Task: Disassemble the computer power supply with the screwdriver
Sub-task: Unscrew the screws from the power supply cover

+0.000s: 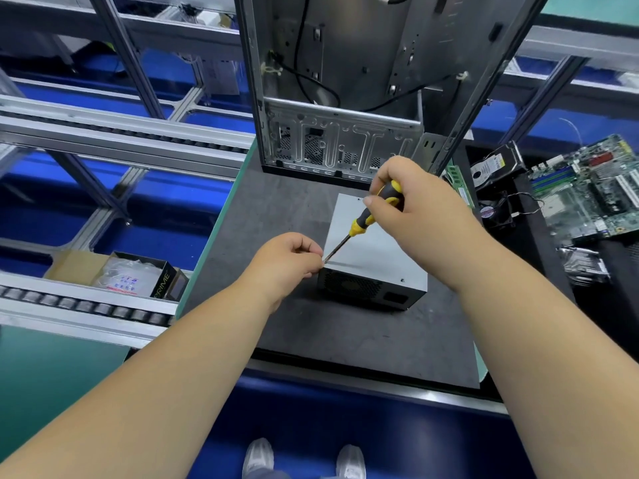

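Note:
A grey metal power supply (377,250) sits on the dark mat (276,209), its fan grille and socket facing me. My right hand (408,198) grips the black-and-yellow handle of a screwdriver (363,223), which slants down to the left. The tip meets the near left top corner of the box. My left hand (287,261) is at that same corner with curled fingers, its fingertips pinched at the screwdriver tip; a screw there is too small to make out.
An open, stripped computer case (345,98) stands upright just behind the power supply. To the right lie a hard drive (491,164), a small fan (494,212), a motherboard (587,188) and RAM sticks (460,184). A roller conveyor and a cardboard box (138,274) are left.

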Motion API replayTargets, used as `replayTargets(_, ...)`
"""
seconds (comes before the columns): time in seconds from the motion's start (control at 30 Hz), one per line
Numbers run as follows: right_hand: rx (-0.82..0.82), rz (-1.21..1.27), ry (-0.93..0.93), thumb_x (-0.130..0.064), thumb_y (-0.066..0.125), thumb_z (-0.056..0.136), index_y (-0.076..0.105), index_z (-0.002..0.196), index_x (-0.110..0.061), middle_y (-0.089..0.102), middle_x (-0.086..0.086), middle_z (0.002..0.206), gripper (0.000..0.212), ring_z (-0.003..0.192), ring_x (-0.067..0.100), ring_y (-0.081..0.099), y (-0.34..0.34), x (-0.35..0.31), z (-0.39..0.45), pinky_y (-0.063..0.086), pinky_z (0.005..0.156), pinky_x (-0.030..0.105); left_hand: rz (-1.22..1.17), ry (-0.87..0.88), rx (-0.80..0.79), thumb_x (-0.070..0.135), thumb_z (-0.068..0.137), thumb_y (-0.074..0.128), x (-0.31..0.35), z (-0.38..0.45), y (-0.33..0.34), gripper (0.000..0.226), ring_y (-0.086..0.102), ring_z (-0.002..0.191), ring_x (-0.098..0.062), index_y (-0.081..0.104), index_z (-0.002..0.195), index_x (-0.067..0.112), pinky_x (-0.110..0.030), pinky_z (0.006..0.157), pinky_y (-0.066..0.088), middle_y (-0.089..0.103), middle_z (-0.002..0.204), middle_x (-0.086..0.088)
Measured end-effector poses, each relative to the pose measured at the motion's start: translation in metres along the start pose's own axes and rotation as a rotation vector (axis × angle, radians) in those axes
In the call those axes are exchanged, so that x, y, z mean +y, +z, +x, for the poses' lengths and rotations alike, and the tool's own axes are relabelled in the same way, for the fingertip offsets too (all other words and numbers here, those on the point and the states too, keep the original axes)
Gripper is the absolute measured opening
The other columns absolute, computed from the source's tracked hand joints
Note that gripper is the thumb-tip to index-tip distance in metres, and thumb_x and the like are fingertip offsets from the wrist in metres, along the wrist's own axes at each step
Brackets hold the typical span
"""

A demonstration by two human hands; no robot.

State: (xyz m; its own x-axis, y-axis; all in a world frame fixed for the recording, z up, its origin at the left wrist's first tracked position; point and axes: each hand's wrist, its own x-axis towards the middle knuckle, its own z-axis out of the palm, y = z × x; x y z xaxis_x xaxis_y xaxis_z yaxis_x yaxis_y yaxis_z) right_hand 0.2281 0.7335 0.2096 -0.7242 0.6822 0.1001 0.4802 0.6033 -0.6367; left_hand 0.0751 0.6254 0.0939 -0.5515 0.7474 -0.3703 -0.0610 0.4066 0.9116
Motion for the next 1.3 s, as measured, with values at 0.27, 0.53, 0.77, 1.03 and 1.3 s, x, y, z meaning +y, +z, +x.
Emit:
replayTargets(0.27,-0.119,-0.254,-0.093,-0.041,0.052,0.093,0.052,0.088,-0.021,0.057,-0.005,0.072,0.021,0.065,0.015,0.05,-0.006,-0.028,0.01,0.034,0.054,0.031,-0.059,-0.049,-0.033,0.002,0.08,0.067,0.002,-0.002,-0.002,0.014,0.064,0.081,-0.018,0.068,0.077,0.016,-0.032,0.081,0.057,0.067,0.08,-0.003)
replayTargets(0.53,-0.135,-0.171,-0.026,-0.02,0.055,0.09,0.052,0.097,-0.022,0.06,-0.002,0.088,0.008,0.071,0.018,0.054,-0.005,-0.032,0.015,0.04,0.057,0.031,-0.059,-0.023,-0.059,-0.003,0.081,0.066,0.01,-0.007,-0.003,0.019,0.062,0.078,-0.015,0.068,0.081,0.016,-0.021,0.066,0.052,0.065,0.083,-0.002)
replayTargets(0.77,-0.088,-0.363,-0.072,-0.045,0.046,0.099,0.05,0.093,-0.02,0.061,-0.007,0.076,0.026,0.068,0.016,0.051,-0.004,-0.03,0.016,0.035,0.055,0.032,-0.007,0.001,-0.054,-0.002,0.081,0.066,0.01,-0.007,-0.002,0.026,0.064,0.075,-0.012,0.073,0.078,0.022,-0.021,0.066,0.051,0.071,0.08,0.003)
replayTargets(1.03,-0.089,-0.332,-0.076,-0.033,0.049,0.093,0.045,0.1,-0.022,0.062,-0.007,0.089,0.014,0.074,0.015,0.055,-0.002,-0.031,0.012,0.041,0.058,0.031,0.187,0.053,-0.033,0.003,0.082,0.067,0.016,-0.01,-0.001,0.023,0.069,0.092,-0.029,0.076,0.077,0.024,-0.043,0.09,0.057,0.076,0.091,-0.003)
replayTargets(1.3,-0.096,-0.198,-0.084,-0.025,0.057,0.091,0.048,0.1,-0.024,0.06,-0.008,0.085,0.012,0.073,0.014,0.054,-0.004,-0.03,0.015,0.037,0.055,0.029,0.278,0.046,-0.033,0.004,0.082,0.066,0.023,-0.011,-0.001,0.024,0.069,0.095,-0.027,0.072,0.072,0.025,-0.039,0.085,0.056,0.075,0.091,-0.002)
